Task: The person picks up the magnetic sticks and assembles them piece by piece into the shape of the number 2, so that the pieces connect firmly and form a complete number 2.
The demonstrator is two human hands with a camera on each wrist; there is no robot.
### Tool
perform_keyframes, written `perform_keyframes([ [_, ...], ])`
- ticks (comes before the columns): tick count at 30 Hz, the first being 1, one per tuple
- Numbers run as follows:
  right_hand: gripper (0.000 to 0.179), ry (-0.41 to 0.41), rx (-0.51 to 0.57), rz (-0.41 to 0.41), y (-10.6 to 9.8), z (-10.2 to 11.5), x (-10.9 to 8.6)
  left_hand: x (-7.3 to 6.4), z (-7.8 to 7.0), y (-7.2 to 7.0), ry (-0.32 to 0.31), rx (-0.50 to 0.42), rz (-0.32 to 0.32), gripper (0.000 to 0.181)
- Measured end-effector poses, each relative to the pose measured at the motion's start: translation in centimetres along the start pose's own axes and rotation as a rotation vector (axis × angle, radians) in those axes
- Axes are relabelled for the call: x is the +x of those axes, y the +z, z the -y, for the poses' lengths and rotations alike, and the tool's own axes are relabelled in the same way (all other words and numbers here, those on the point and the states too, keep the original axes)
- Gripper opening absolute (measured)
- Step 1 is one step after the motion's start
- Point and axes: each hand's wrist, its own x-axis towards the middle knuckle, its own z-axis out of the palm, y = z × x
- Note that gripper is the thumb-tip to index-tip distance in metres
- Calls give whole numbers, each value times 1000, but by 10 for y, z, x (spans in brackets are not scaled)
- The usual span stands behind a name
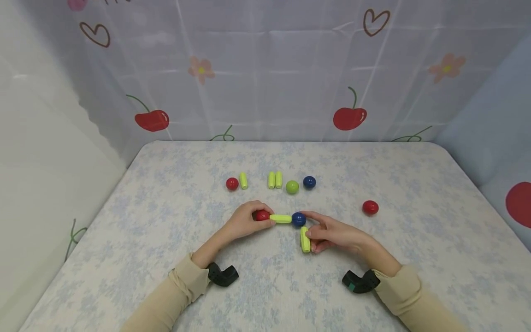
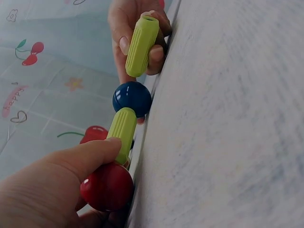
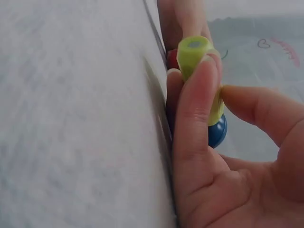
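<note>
In the head view my left hand (image 1: 244, 222) holds a red ball (image 1: 262, 216), with the thumb lying along one end of a yellow-green ribbed rod (image 1: 281, 219). That rod joins the red ball to a blue ball (image 1: 298, 219) in a short row. My right hand (image 1: 337, 232) pinches a second yellow-green rod (image 1: 305, 240) between thumb and fingers, its far end right at the blue ball. The index finger reaches to the blue ball's far side. The right wrist view shows the second rod's near end (image 3: 194, 44) with a grey centre.
Beyond the hands lie a red ball (image 1: 232, 184), a yellow-green rod (image 1: 243, 180), a pair of rods (image 1: 275, 180), a green ball (image 1: 292, 186) and a blue ball (image 1: 309, 182). Another red ball (image 1: 370, 207) sits to the right on the flowered tablecloth (image 1: 166, 184).
</note>
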Motion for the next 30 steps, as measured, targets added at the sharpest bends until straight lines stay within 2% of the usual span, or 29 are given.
perform_keyframes([
  [5,72,14,58,-14,4,1,2,0,1,0,-7,-6,2,16],
  [13,69,8,80,-31,7,4,3,0,0,0,-20,-14,8,16],
  [16,68,12,81,-39,8,3,4,0,-3,0,-6,5,6,15],
  [24,68,0,82,-56,9,2,5,2,-11,0,63,159,19,19],
  [26,68,-2,86,-57,8,2,5,4,-14,1,99,204,52,27],
  [30,69,-9,88,-49,8,1,6,12,-22,5,204,264,163,41],
])
